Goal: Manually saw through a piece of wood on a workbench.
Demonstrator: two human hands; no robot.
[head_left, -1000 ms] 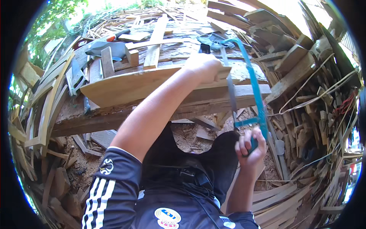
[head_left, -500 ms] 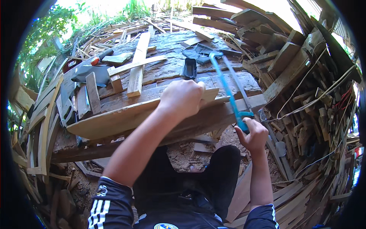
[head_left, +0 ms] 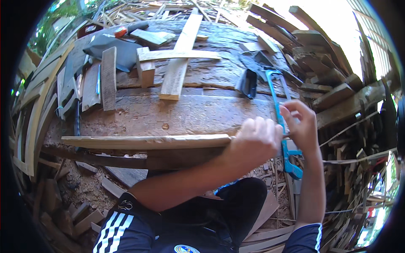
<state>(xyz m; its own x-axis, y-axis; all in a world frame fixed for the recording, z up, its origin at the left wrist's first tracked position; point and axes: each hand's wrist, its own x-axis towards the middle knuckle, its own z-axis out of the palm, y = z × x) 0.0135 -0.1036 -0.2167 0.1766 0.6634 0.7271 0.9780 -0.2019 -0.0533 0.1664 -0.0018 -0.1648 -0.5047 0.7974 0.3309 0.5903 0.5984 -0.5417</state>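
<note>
A long pale plank [head_left: 147,142] lies along the near edge of the rough wooden bench [head_left: 126,118]. Just beyond its right end, my left hand [head_left: 258,137] is closed with the knuckles up; whatever is inside the fingers is hidden. My right hand [head_left: 301,124] is beside it, fingers curled toward the thumb. Any small thing between the two hands is too hard to make out. A teal-framed hacksaw [head_left: 293,166] leans at the bench edge, its frame passing behind my hands and its handle below them. My right hand is off that handle.
A pale board [head_left: 181,71] with a strip [head_left: 185,54] across it rests on the bench. A dark open case [head_left: 249,84] stands near the saw. Grey cloth-like material [head_left: 112,48] lies at the left. Stacked timber [head_left: 320,63] rises at the right; wood scraps [head_left: 90,221] cover the floor.
My right hand has let go of the saw handle and moved up beside the left. My left hand has shifted right, off the plank's top. The saw now sits lower against the bench edge.
</note>
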